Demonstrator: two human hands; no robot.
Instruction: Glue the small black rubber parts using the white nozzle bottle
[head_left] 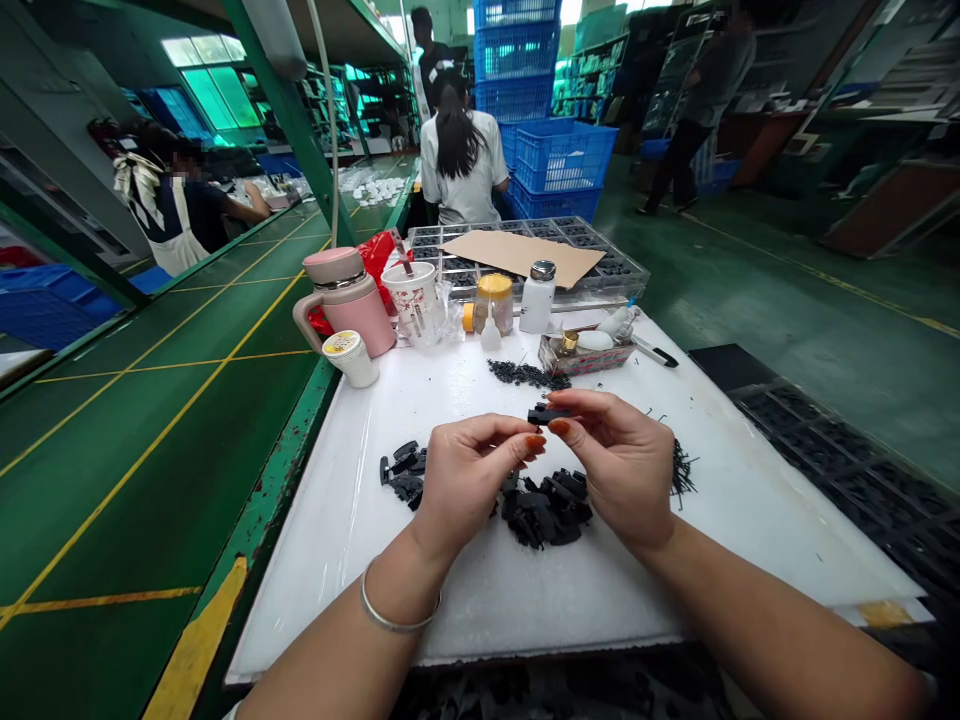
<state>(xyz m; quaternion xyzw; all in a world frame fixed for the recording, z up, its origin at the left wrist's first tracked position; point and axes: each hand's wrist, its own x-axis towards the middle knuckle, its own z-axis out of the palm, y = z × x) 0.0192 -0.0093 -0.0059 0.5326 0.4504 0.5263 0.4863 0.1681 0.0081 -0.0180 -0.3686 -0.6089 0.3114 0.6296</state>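
Between thumb and fingers, my right hand [626, 450] pinches a small black plastic part [547, 413] above the white work surface [465, 610]. My left hand [472, 470] is closed in a pinch just beside it, near a thin dark pin at the part's lower side; whether the fingertips grip that pin is hard to make out. Below the hands lies a pile of black plastic parts [547, 510], with a second pile of black parts [405, 472] left of my left hand. Thin black pins [682, 470] lie right of my right hand. Tiny black pieces [529, 375] are scattered beyond the hands.
At the back stand a pink thermos mug [352, 300], a plastic cup [416, 305], a small paper cup [351, 358], a yellow-lidded jar [495, 300] and a white bottle [538, 298]. A small box [585, 355] sits beside a dark-handled tool [656, 352]. The green conveyor [150, 430] runs left; people work beyond.
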